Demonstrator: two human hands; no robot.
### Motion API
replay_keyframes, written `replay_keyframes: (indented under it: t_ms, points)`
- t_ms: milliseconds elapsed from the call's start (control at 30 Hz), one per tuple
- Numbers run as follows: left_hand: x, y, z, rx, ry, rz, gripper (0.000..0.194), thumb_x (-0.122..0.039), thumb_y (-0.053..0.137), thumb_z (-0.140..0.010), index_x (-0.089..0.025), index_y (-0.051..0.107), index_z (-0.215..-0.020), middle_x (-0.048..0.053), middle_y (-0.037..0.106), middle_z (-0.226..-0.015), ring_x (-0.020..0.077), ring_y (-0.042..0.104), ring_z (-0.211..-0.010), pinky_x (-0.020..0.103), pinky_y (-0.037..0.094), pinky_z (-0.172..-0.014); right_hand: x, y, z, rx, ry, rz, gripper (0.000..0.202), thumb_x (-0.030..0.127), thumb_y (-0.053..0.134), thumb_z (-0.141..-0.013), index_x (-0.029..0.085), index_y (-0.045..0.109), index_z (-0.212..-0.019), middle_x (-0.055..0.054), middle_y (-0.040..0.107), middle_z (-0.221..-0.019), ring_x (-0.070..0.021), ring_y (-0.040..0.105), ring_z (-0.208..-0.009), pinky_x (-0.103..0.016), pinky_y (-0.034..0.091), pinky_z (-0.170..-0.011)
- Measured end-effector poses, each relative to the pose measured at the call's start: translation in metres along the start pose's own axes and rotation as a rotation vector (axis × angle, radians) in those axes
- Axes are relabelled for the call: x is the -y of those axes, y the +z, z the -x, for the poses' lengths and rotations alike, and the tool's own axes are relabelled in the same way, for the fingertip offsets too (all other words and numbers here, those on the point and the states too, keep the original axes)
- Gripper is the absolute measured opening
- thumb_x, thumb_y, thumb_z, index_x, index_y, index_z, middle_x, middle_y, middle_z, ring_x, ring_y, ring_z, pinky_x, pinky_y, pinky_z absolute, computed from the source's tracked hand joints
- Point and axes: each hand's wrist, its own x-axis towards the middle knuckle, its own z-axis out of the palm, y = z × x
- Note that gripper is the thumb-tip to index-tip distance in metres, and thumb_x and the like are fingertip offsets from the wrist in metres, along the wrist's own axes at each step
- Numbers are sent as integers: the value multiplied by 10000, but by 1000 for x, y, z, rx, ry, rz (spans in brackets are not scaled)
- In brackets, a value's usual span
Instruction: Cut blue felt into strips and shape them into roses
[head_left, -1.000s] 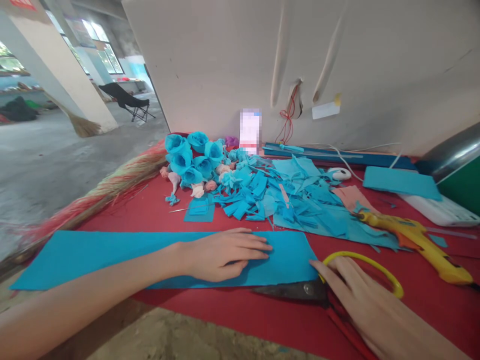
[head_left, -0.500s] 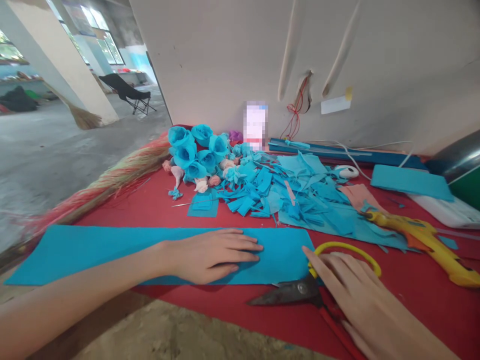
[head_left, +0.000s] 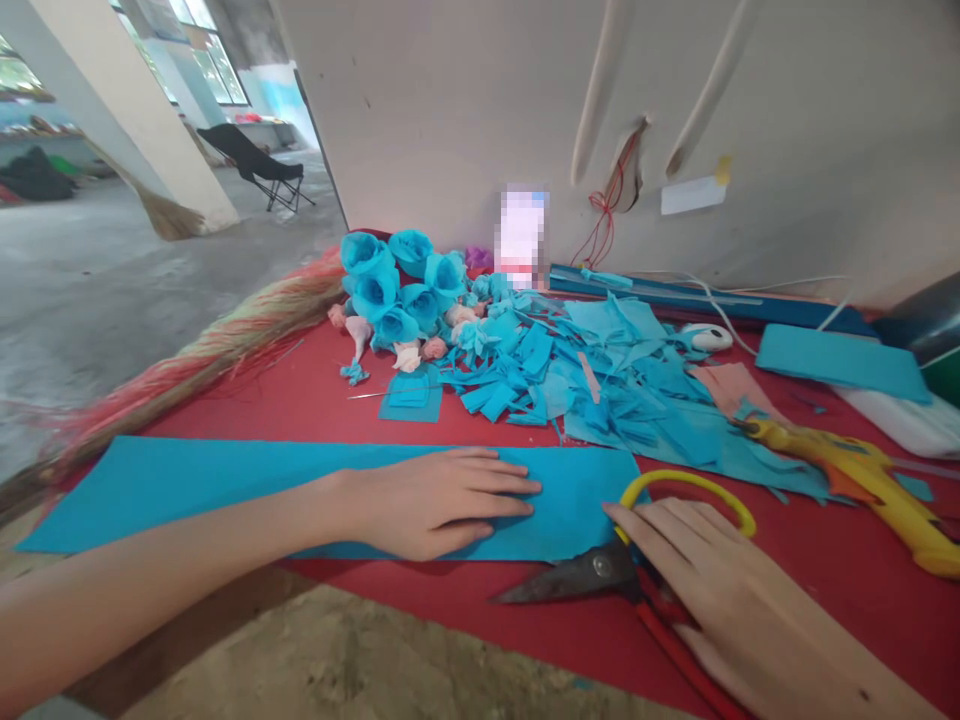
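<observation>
A long strip of blue crepe paper point(head_left: 225, 480) lies across the red tabletop point(head_left: 247, 400). My left hand point(head_left: 442, 500) rests flat on it, fingers stretched toward the strip's right end. My right hand point(head_left: 697, 570) grips a pair of scissors point(head_left: 600, 568) with one yellow and one red handle. Its fingers go through the yellow loop, and the thumb is partly hidden near the red handle. The dark blades point left, along the paper's near edge at the right end, and look parted only slightly, if at all.
Blue paper flowers point(head_left: 375, 290) and cut blue scraps point(head_left: 525, 370) are heaped behind the strip. To the right lie a yellow glue gun point(head_left: 855, 465) and a folded blue paper stack point(head_left: 840, 360). A broom point(head_left: 210, 350) lies along the left edge. A lit phone point(head_left: 521, 240) leans at the back.
The view has shifted slightly, so the background sits a little higher and further right. My right hand and the scissors sit slightly further left against the paper. My left hand stays flat on it.
</observation>
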Motion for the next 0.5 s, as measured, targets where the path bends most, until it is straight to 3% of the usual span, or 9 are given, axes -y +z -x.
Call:
replay_keyframes:
  t_ms: [167,300,500]
  points:
    - [0,1,-1,0,-8,29,399,-209,358,-919,-162,396,-1313,44,345,-1406,166,271,-1315,333,165,-1121,-8,-1,3,-21,-76,40,394,35,340,-702,135,585,-995,-51,692,-875,-179,627,-803,-289,489,-674]
    - [0,2,-1,-25,-8,58,389,-201,365,-917,-174,412,-1302,48,378,-1388,174,302,-1301,338,187,-1114,-13,2,12,37,-116,49,439,11,356,-691,170,594,-1024,-39,686,-876,-170,617,-807,-275,486,-732]
    - [1,2,0,-4,-5,57,389,-200,347,-923,-164,410,-1305,40,348,-1405,164,273,-1314,325,159,-1121,-7,1,25,71,-33,97,467,21,333,-725,146,541,-1125,-100,656,-956,-241,594,-884,-350,477,-744]
